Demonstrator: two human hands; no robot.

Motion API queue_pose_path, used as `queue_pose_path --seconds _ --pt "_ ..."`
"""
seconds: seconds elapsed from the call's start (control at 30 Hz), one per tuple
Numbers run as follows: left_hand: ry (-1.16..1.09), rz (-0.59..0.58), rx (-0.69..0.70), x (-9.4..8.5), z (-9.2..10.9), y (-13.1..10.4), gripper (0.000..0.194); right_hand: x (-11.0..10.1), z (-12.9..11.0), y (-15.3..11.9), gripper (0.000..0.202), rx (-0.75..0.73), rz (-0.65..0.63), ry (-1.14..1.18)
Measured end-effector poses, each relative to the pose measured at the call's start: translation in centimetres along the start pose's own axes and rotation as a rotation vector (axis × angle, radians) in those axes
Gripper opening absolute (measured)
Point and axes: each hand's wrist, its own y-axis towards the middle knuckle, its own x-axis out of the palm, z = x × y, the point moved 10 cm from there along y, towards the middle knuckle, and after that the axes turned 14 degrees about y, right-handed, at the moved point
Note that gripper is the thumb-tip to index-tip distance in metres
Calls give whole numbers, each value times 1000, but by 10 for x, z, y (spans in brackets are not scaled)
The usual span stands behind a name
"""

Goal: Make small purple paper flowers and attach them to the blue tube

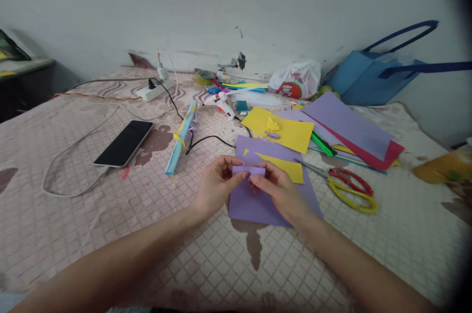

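Note:
Between both hands is a small purple paper piece [248,171], its top edge folded or bent. My left hand [220,182] pinches its left part between thumb and fingers. My right hand [278,186] pinches the right part, the two thumbs close together. Beneath them lies a large purple sheet [258,207] with a yellow paper piece [294,170] on it. Just behind, a yellow sheet [295,135] carries a crumpled yellow paper flower [272,124] and a small purple scrap [273,135]. Scissors [350,189] with red and yellow handles lie right of my right hand.
A phone [125,143] on a cable and a light-blue paper strip [180,140] lie left. Behind are a glue gun [222,103], power strip [155,89], tape roll [204,77] and plastic bag [297,79]. A green cutter [323,143], stacked sheets [348,123] and blue bag [368,79] stand or lie right.

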Motion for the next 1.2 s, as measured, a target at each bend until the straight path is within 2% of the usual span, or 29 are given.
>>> queue_pose_path --seconds 0.1,0.27,0.6,0.77,0.83,0.97,1.2 --pt "14 -21 4 2 -2 0 31 1 -1 -1 19 9 -18 -116" --pt "33 -39 -5 4 0 0 30 -1 -9 -1 24 -65 4 -255" --pt "34 -4 -29 -1 -3 2 33 -7 -10 3 25 4 -65 -276" --pt "18 -12 -58 -1 -6 3 34 -8 -17 2 32 -68 -29 -356" --pt "7 -20 -64 0 -6 3 34 -7 -15 1 32 -50 -33 -332" --pt "14 -7 -60 -1 -5 3 33 0 -5 1 28 39 -99 -268" --pt "46 13 -77 -4 -6 4 32 2 -5 0 22 35 -89 -287"
